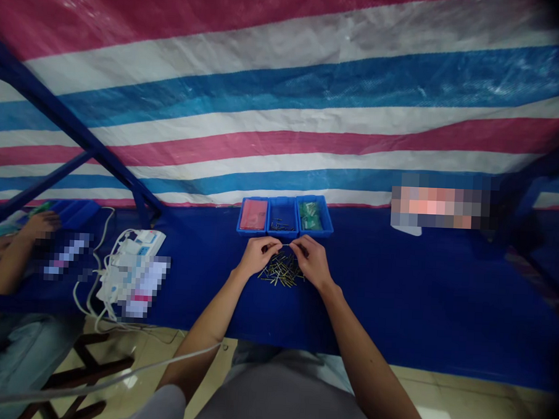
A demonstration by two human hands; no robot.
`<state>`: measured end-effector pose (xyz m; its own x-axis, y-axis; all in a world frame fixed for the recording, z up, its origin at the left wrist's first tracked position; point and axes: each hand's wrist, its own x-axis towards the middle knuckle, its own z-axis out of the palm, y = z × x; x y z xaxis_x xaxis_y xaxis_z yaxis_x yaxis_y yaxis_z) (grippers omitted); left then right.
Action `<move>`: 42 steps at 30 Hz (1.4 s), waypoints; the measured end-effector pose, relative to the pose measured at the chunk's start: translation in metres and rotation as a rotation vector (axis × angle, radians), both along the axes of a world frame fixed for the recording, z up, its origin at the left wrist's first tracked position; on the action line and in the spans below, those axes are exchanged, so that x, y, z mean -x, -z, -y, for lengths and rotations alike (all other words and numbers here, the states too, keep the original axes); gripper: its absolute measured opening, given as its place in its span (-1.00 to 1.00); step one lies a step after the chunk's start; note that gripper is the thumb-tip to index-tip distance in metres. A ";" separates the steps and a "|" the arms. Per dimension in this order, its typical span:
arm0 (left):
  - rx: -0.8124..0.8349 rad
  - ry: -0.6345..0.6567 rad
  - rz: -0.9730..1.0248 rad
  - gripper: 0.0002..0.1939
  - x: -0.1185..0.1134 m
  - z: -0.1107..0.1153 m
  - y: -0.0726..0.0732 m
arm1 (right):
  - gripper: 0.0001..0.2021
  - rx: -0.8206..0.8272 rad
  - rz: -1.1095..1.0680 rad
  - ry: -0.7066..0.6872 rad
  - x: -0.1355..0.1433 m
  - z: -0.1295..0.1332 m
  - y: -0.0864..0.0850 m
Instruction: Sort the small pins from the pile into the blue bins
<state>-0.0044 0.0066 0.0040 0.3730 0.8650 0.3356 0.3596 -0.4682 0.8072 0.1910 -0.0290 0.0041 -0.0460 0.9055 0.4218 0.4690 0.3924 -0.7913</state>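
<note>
A thin, pale, rod-like piece (285, 245) spans the gap between my two hands, level above the table. My left hand (263, 253) pinches one end of it between thumb and fingers. At the other end, the fingertips of my right hand (311, 258) are pinched on it too. Just below the hands lies a loose pile of thin brass-coloured and dark rods (282, 271); their exact kind is too small to make out. Beyond the hands stand three joined blue bins: the left bin holds pink packets (254, 214), the middle bin (283, 205) several small dark pieces, the right bin green-and-clear packets (311, 216).
A blue cloth (419, 302) covers the table. Left are white power strips (141, 243) with tangled cables and a blurred-out item. Blue frame bars (79, 126) slant at the left, near another person's hand (40, 225). A striped sheet (283, 117) hangs behind.
</note>
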 end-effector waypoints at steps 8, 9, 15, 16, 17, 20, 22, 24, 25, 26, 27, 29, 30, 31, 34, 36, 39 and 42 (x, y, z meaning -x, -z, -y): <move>0.005 -0.005 0.007 -0.76 0.001 0.000 0.000 | -0.84 -0.022 -0.045 0.003 0.000 -0.002 0.003; 0.005 -0.005 0.005 -0.77 0.001 -0.001 0.000 | -0.84 -0.026 -0.051 0.001 0.000 -0.002 0.004; 0.009 -0.004 -0.004 -0.77 0.001 -0.001 0.001 | -0.86 -0.045 -0.068 -0.004 0.003 -0.001 0.005; 0.008 -0.001 -0.004 -0.77 0.001 -0.001 0.001 | -0.87 -0.045 -0.066 -0.004 0.004 -0.001 0.004; 0.007 0.002 -0.006 -0.77 0.001 -0.001 0.001 | -0.88 -0.046 -0.065 -0.005 0.004 -0.001 0.004; 0.006 0.005 -0.009 -0.76 0.001 -0.001 0.000 | -0.88 -0.049 -0.061 -0.010 0.004 -0.001 0.005; 0.004 0.011 -0.015 -0.75 0.000 0.000 -0.001 | -0.87 -0.045 -0.056 -0.022 0.005 -0.001 0.006; 0.001 0.021 -0.021 -0.75 0.000 0.000 -0.002 | -0.87 -0.041 -0.051 -0.034 0.005 -0.001 0.007; 0.000 0.027 -0.025 -0.75 0.000 0.000 -0.002 | -0.87 -0.041 -0.051 -0.039 0.005 -0.001 0.007; 0.000 0.031 -0.026 -0.75 0.000 0.001 -0.003 | -0.87 -0.041 -0.051 -0.043 0.006 -0.001 0.007; 0.000 0.033 -0.027 -0.76 0.000 0.001 -0.003 | -0.86 -0.040 -0.051 -0.046 0.006 -0.001 0.007; 0.004 0.034 -0.031 -0.77 0.000 0.001 -0.004 | -0.84 -0.035 -0.047 -0.051 0.007 0.000 0.007; 0.007 0.035 -0.034 -0.78 0.000 0.001 -0.004 | -0.83 -0.030 -0.043 -0.054 0.007 0.000 0.007; 0.009 0.037 -0.037 -0.78 0.000 0.001 -0.004 | -0.83 -0.024 -0.037 -0.057 0.007 0.001 0.006; 0.016 0.048 -0.042 -0.78 0.000 0.001 -0.003 | -0.81 -0.011 -0.017 -0.062 0.008 0.002 0.005; 0.018 0.051 -0.046 -0.78 0.000 0.001 -0.003 | -0.81 -0.006 -0.007 -0.061 0.009 0.002 0.005; 0.014 0.051 -0.049 -0.78 0.000 0.002 -0.003 | -0.81 -0.003 0.003 -0.060 0.009 0.002 0.006; 0.009 0.049 -0.050 -0.76 0.000 0.002 -0.003 | -0.82 -0.011 0.016 -0.051 0.009 0.001 0.007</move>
<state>-0.0041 0.0048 0.0070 0.4310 0.8484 0.3073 0.3769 -0.4787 0.7930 0.1819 -0.0303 -0.0028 -0.0985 0.8971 0.4306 0.4608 0.4246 -0.7793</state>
